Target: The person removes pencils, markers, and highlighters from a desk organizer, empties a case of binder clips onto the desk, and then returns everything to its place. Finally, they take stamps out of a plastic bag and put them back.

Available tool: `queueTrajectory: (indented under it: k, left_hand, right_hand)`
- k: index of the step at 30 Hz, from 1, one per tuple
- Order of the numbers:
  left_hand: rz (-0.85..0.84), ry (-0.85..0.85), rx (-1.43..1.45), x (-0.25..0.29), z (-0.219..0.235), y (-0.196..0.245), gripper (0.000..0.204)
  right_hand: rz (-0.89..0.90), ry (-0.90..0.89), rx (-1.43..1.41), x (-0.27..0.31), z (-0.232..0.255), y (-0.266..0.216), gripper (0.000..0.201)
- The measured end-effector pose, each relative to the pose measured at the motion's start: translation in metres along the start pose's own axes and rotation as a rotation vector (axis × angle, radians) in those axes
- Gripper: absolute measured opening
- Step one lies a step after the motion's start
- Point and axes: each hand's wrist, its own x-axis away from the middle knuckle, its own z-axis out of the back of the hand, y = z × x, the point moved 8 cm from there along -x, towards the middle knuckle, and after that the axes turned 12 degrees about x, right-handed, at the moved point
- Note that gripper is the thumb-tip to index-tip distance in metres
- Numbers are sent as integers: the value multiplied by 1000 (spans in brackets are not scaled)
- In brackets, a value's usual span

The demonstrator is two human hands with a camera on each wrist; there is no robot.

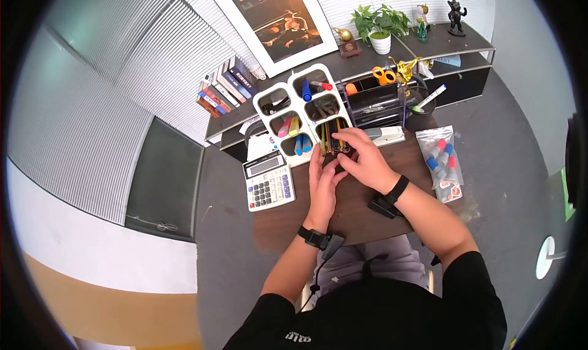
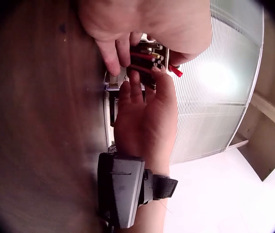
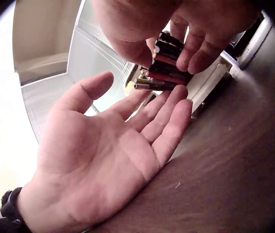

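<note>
In the front right compartment of the white desk organizer (image 1: 295, 113) stands a bunch of pencils and pens (image 1: 329, 133), their ends facing me. Over that bunch my right hand (image 1: 365, 163) bends its fingers and thumb about the near ends, which show between them in the right wrist view. My left hand (image 1: 323, 189) lies palm inward at the bunch's left and lower side. From the right wrist view its fingers look nearly straight, thumb apart, fingertips close to the dark pencil ends (image 3: 165, 73). Part of the bunch is hidden behind the fingers.
A calculator (image 1: 269, 183) lies left of the organizer. To the right are a stapler (image 1: 386, 135), a dark pen rack (image 1: 375, 106), a mesh pen cup (image 1: 422, 102) and a bag of colored bottles (image 1: 442, 160). Highlighters (image 1: 289, 126) and markers (image 1: 307, 91) occupy other compartments.
</note>
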Motion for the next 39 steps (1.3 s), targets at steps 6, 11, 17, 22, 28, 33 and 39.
queueTrajectory:
  k: [6,11,17,22,28,33,39]
  left_hand:
    - [-39,-58,11,1,0,-2,64]
    - [-61,-28,-28,-8,1,4,60]
    - [-260,126,-481,-42,15,41,32]
    - [-476,51,-605,-54,7,50,18]
    - [-359,-37,-599,-44,7,49,24]
    - [-310,-134,-647,-39,0,41,33]
    - [-390,-146,-600,-43,-20,37,36]
  right_hand:
    - [-91,91,-54,3,6,13,45]
    - [-88,88,-84,5,3,10,45]
    - [-93,144,-9,7,6,8,45]
    - [-219,75,39,9,3,16,51]
    - [-241,67,-96,8,-1,13,52]
    - [-226,22,-110,9,-5,16,57]
    - [-195,62,-38,9,-4,16,55]
